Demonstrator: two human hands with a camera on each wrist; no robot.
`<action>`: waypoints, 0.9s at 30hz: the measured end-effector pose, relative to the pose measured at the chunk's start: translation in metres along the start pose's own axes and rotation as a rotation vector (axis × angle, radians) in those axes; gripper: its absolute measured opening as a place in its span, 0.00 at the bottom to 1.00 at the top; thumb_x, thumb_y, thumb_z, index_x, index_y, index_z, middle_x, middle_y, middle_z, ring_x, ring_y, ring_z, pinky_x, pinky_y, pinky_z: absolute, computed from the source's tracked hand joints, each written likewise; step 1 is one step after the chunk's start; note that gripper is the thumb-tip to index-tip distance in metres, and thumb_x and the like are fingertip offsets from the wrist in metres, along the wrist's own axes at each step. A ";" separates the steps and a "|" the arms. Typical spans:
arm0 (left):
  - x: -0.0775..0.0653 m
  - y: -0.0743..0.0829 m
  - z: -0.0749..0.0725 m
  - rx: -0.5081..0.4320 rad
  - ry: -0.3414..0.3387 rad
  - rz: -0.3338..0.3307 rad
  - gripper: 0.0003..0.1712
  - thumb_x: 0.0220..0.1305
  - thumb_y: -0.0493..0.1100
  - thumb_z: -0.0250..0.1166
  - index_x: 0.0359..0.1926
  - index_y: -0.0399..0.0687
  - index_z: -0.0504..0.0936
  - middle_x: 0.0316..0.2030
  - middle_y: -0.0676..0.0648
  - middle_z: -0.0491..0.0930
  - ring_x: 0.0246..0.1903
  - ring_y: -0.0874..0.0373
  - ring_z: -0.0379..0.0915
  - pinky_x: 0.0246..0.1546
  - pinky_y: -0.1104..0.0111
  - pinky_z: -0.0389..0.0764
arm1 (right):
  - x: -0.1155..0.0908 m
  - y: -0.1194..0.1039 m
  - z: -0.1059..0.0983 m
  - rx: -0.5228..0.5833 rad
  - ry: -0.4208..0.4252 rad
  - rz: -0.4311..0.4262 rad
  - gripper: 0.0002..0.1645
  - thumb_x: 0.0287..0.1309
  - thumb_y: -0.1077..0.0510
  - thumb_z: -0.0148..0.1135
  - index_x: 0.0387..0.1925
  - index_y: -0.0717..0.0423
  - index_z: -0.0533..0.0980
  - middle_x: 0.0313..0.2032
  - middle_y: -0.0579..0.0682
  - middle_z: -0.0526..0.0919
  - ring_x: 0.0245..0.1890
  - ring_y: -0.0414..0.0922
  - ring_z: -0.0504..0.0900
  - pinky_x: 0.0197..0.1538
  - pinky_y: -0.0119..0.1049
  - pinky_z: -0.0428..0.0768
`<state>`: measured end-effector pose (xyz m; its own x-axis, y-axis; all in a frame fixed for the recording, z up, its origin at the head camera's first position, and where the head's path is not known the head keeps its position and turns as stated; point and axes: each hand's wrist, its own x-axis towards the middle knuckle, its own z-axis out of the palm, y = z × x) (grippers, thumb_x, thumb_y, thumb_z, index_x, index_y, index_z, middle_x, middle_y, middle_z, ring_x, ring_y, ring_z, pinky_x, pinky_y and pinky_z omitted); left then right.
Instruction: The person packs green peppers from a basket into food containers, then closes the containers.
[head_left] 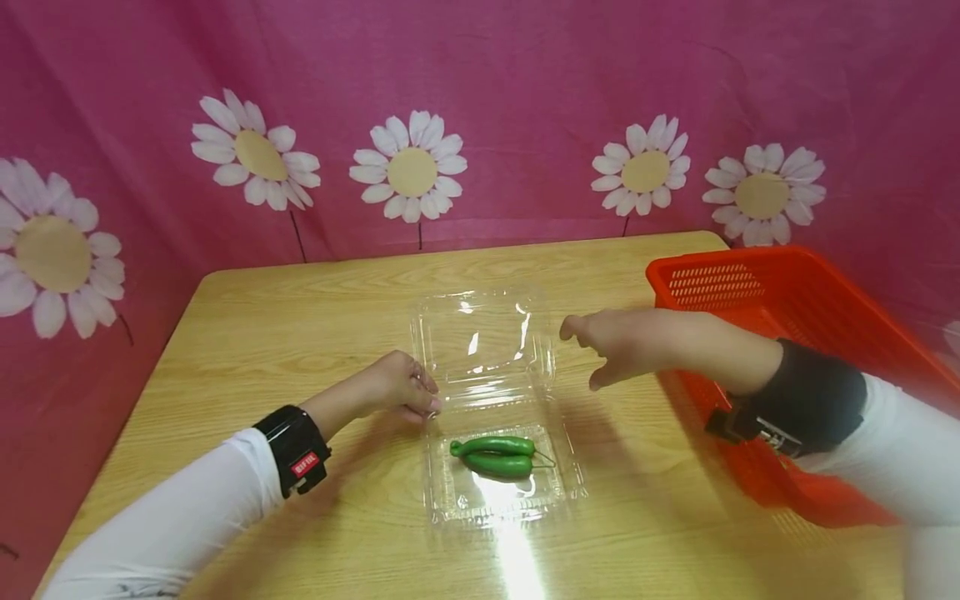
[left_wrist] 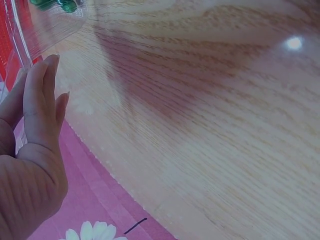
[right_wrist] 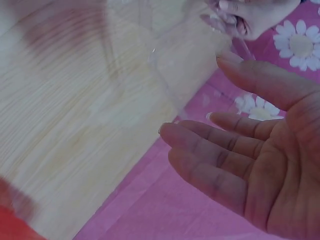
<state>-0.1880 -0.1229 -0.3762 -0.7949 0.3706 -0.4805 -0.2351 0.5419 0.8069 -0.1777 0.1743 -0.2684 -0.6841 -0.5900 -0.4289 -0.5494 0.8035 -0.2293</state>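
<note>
A clear plastic clamshell box [head_left: 483,387] lies unfolded on the table, its lid toward the back. Two green chili peppers [head_left: 501,465] rest side by side in the near half, stems pointing right. My left hand [head_left: 401,385] pinches the box's left edge near the hinge; in the left wrist view its thumb and fingers meet at the plastic rim [left_wrist: 21,42]. Just right of the lid, my right hand [head_left: 637,337] hangs in the air. The right wrist view has its fingers [right_wrist: 210,175] loosely extended, palm showing, holding nothing.
A red plastic basket [head_left: 772,321] with perforated sides stands at the right, partly behind the right forearm. The wooden table [head_left: 285,333] ends at a pink curtain [head_left: 510,67] printed with white daisies. Light glares off the table near the box's front.
</note>
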 end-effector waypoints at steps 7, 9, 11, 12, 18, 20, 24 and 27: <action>0.002 -0.001 0.000 -0.021 0.008 -0.010 0.17 0.50 0.30 0.67 0.41 0.25 0.75 0.24 0.42 0.83 0.21 0.58 0.80 0.27 0.68 0.85 | -0.010 0.015 -0.001 0.032 0.020 0.017 0.35 0.46 0.58 0.69 0.53 0.63 0.62 0.48 0.64 0.76 0.39 0.50 0.80 0.46 0.45 0.81; 0.001 -0.001 0.001 -0.025 0.012 -0.011 0.17 0.50 0.29 0.67 0.41 0.25 0.75 0.23 0.42 0.82 0.20 0.59 0.79 0.26 0.69 0.85 | -0.012 0.020 0.000 0.042 0.018 0.028 0.36 0.46 0.57 0.69 0.53 0.63 0.62 0.48 0.64 0.76 0.39 0.50 0.80 0.46 0.45 0.82; 0.000 -0.001 0.001 -0.029 0.011 -0.009 0.17 0.50 0.29 0.66 0.41 0.25 0.74 0.23 0.43 0.82 0.20 0.59 0.79 0.26 0.69 0.85 | -0.013 0.025 0.002 0.052 0.026 0.036 0.35 0.46 0.58 0.69 0.53 0.63 0.62 0.47 0.65 0.76 0.38 0.51 0.81 0.45 0.44 0.82; 0.000 -0.001 0.002 -0.030 0.007 -0.005 0.17 0.50 0.29 0.66 0.41 0.24 0.74 0.23 0.43 0.82 0.20 0.59 0.79 0.26 0.69 0.85 | -0.014 0.027 0.002 0.057 0.029 0.043 0.35 0.45 0.58 0.70 0.52 0.64 0.62 0.47 0.65 0.76 0.38 0.51 0.80 0.44 0.44 0.83; 0.000 0.000 0.001 -0.032 0.003 -0.007 0.17 0.50 0.29 0.66 0.41 0.24 0.74 0.23 0.43 0.82 0.20 0.59 0.79 0.27 0.68 0.85 | -0.017 0.041 0.004 0.040 0.070 0.113 0.36 0.43 0.58 0.71 0.52 0.64 0.63 0.44 0.64 0.77 0.35 0.49 0.80 0.42 0.42 0.83; 0.000 0.001 0.001 -0.034 0.006 -0.007 0.17 0.50 0.29 0.66 0.41 0.24 0.74 0.23 0.43 0.82 0.20 0.59 0.79 0.27 0.68 0.85 | -0.018 0.045 0.005 0.037 0.083 0.140 0.37 0.42 0.58 0.72 0.52 0.63 0.63 0.43 0.63 0.78 0.35 0.49 0.80 0.39 0.41 0.84; 0.001 0.001 0.002 -0.038 0.000 -0.001 0.18 0.50 0.29 0.66 0.42 0.24 0.74 0.23 0.43 0.82 0.21 0.58 0.80 0.27 0.68 0.85 | -0.021 0.054 0.006 0.042 0.095 0.157 0.37 0.42 0.57 0.72 0.52 0.64 0.63 0.43 0.61 0.78 0.35 0.50 0.79 0.38 0.41 0.83; 0.002 0.001 0.000 -0.040 -0.006 0.007 0.18 0.50 0.29 0.66 0.42 0.23 0.73 0.23 0.43 0.82 0.22 0.58 0.80 0.27 0.68 0.85 | -0.025 0.060 0.005 0.047 0.107 0.153 0.35 0.43 0.58 0.71 0.51 0.65 0.64 0.44 0.60 0.78 0.36 0.49 0.78 0.40 0.43 0.83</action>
<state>-0.1894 -0.1215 -0.3768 -0.7936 0.3787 -0.4763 -0.2516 0.5085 0.8235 -0.1915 0.2379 -0.2756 -0.8062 -0.4637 -0.3675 -0.4137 0.8858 -0.2104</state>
